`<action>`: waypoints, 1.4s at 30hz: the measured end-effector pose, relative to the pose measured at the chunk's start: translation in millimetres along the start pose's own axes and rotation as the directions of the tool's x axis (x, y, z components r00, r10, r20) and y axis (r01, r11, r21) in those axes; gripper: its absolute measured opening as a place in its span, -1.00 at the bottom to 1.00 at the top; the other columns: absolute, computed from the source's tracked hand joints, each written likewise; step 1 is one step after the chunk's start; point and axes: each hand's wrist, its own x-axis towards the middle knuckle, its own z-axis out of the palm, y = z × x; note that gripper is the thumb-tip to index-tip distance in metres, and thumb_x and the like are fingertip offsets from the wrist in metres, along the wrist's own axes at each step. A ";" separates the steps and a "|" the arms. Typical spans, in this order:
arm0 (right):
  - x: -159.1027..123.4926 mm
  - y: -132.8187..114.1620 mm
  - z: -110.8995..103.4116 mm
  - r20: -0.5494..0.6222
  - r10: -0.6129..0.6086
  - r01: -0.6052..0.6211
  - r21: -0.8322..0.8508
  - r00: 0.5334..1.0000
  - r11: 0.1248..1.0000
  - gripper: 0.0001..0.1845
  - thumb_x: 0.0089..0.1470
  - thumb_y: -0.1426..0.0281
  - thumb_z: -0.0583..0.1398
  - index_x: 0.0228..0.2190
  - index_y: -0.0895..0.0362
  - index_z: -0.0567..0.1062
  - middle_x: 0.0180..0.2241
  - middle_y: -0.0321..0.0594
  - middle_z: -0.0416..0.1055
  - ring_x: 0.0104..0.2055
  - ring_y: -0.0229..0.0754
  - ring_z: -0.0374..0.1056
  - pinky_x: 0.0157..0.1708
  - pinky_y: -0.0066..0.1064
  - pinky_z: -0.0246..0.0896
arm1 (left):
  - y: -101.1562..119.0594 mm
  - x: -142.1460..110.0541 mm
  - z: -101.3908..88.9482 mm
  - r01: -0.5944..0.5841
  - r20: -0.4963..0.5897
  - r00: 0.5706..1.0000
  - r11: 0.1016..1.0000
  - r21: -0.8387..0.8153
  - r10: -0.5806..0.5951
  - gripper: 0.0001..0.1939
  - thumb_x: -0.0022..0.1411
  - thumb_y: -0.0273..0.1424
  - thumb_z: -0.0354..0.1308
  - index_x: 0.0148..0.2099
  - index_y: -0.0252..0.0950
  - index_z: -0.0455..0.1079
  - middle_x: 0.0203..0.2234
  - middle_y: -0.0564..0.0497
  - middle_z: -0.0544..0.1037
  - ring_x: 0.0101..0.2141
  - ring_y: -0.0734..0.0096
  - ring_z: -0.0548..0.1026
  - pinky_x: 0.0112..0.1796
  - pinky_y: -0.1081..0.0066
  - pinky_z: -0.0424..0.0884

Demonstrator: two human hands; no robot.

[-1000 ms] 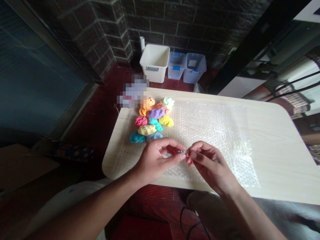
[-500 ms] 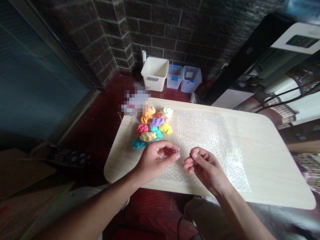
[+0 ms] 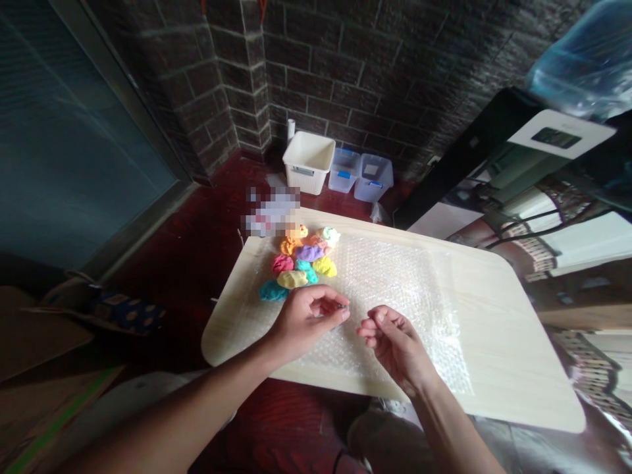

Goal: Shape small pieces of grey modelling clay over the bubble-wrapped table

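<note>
At L end of table [image 3: 513,349], atop bubble wrap [image 3: 395,276], L to R:

1. Teal lump [image 3: 273,290], dough-like, 1 pc., nearest my L wrist.
2. Pink-red lump [image 3: 283,264] and orange lump [image 3: 290,246], the latter farther off.
3. Pale-yellow lump [image 3: 292,279], just beyond knuckles of L hand.
4. L hand [image 3: 303,319]: thumb & index tips nearly closed, pinching small grey bit [image 3: 342,307]; most of it covered, so ID n/a. Held above wrap.
5. Turquoise lump [image 3: 307,270], purple lump [image 3: 310,253], yellow lump [image 3: 324,266], pale-green lump [image 3: 330,236], all bunched w/ the above.
6. Floor, beyond far edge: cream bin [image 3: 309,161], then 2 clear tubs.
7. R hand [image 3: 397,339]: thumb on index, other fingers loosely curled; anything tiny between tips, can't tell. Apart from L hand, over wrap.

Status (my est.): mid-work. Done: lumps grouped. Outstanding: grey bit, in my L fingers, not yet set down.
</note>
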 end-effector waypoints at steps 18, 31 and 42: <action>-9.0 -8.2 1.5 0.074 0.080 -0.080 -0.005 0.994 0.997 -0.73 0.07 0.26 0.49 -0.39 0.13 0.55 -0.49 -0.22 0.65 -0.50 -0.24 0.60 -0.56 -0.62 0.45 | 4.4 -2.9 1.6 0.008 0.028 1.000 1.000 -0.007 -0.007 -0.85 0.18 -0.43 0.37 -0.19 -0.38 0.58 -0.31 -0.07 0.66 -0.30 0.38 0.60 -0.24 0.43 0.50; -7.0 -6.9 4.3 0.053 0.058 -0.056 -0.044 0.997 0.997 -0.81 0.05 0.35 0.50 -0.28 0.11 0.66 -0.35 -0.21 0.66 -0.40 -0.30 0.54 -0.39 -0.57 0.46 | 7.0 -3.3 1.3 0.012 0.020 1.000 1.000 -0.003 -0.012 -0.84 0.17 -0.40 0.39 -0.21 -0.37 0.58 -0.33 -0.08 0.66 -0.32 0.35 0.60 -0.25 0.40 0.51; -4.6 -5.0 2.7 0.052 0.043 -0.042 -0.030 0.998 0.999 -0.71 0.00 0.32 0.52 -0.46 0.11 0.53 -0.56 -0.29 0.56 -0.59 -0.32 0.45 -0.69 -0.66 0.23 | 6.3 -3.5 0.9 0.010 0.019 1.000 1.000 0.012 -0.010 -0.85 0.17 -0.41 0.37 -0.21 -0.37 0.58 -0.34 -0.07 0.66 -0.33 0.38 0.59 -0.26 0.42 0.50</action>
